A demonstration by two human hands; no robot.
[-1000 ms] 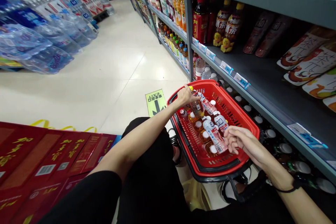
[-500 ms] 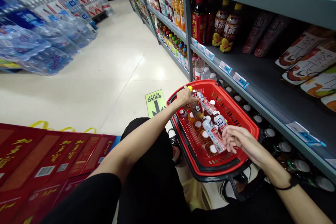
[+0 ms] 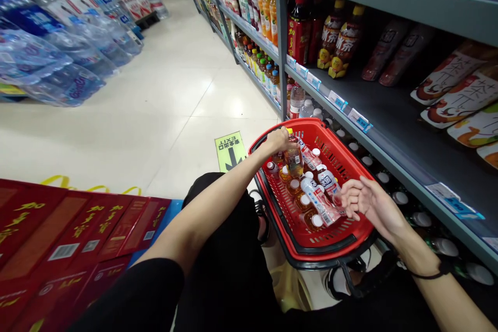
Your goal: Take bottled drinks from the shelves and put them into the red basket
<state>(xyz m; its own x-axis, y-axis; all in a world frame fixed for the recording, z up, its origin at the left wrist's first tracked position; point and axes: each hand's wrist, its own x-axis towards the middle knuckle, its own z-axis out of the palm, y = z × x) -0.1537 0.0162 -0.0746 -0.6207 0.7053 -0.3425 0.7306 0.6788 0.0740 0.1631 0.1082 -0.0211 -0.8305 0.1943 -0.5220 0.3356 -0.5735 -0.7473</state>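
A red shopping basket with black handles stands between my legs, holding several drink bottles. At its far left end my left hand is closed around a yellow-capped bottle of amber drink, held nearly upright. My right hand hovers over the basket's right side, palm partly up, fingers loosely curled and apart, with nothing in it. Nearest to it lies a clear bottle with a pink-and-white label. Several white-capped amber bottles stand along the left side of the basket.
Grey shelving with a dark lower shelf runs along the right, holding iced tea bottles and cartons. Red boxes are stacked at left. Packs of bottled water stand across the aisle. A green exit sign marks the floor.
The yellow-capped bottle in my left hand has come a little more upright and to the right. My right hand has shifted slightly right, away from the pink-labelled bottle, its fingers loosening.
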